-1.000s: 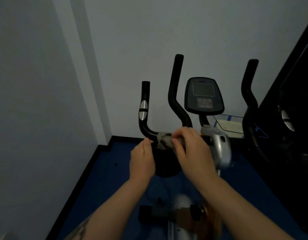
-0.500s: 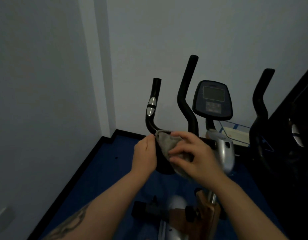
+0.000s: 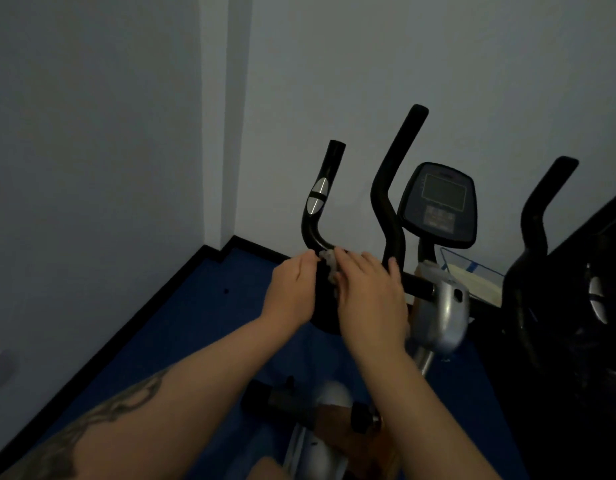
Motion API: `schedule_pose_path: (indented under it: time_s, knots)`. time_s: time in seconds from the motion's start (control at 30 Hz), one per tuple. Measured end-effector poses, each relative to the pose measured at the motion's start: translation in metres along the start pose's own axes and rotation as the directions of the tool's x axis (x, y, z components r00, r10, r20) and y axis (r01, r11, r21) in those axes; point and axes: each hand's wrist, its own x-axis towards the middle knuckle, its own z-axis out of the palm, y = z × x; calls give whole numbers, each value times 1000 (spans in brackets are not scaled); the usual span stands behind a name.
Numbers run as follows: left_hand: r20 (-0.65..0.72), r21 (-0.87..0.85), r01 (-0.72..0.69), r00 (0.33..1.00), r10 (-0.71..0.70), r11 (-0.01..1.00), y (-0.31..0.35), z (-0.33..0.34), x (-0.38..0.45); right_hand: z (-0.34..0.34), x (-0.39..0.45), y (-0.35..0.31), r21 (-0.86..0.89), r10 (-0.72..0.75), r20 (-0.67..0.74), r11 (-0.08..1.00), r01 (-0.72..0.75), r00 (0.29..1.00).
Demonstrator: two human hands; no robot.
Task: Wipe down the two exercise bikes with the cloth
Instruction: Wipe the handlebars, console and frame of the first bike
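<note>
The near exercise bike has black handlebars (image 3: 317,206), a console (image 3: 438,202) and a silver stem housing (image 3: 445,310). A grey cloth (image 3: 329,263) sits on the handlebar's low bend, mostly hidden between my hands. My left hand (image 3: 292,289) pinches the cloth's left edge with curled fingers. My right hand (image 3: 369,299) lies over the cloth and the crossbar, its fingers draped across them. The second bike (image 3: 538,237) stands dark at the right, apart from both hands.
White walls meet in a corner at the left, close behind the bikes. Blue floor (image 3: 182,323) with a black skirting runs along the left. A pedal (image 3: 362,415) sticks out below my arms. A blue-edged tray (image 3: 473,275) lies behind the console.
The cloth, hanging loose from my right hand half a second ago, is now bunched on the handlebar bend. My right hand has moved up over it, and the view has shifted left.
</note>
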Motion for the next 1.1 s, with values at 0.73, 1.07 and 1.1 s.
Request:
schedule_pose_path:
  time_s: [0.73, 1.07, 1.1]
  knots:
    - [86, -299, 74, 995, -51, 951, -7, -9, -11, 7, 0, -7, 5, -62, 48, 998, 62, 997]
    - [132, -169, 197, 976, -176, 966, 4, -12, 13, 13, -23, 3, 97, -189, -165, 974, 207, 968]
    - [154, -76, 184, 973, -171, 980, 8, -12, 21, 11, -16, 8, 149, -165, -181, 970, 193, 970]
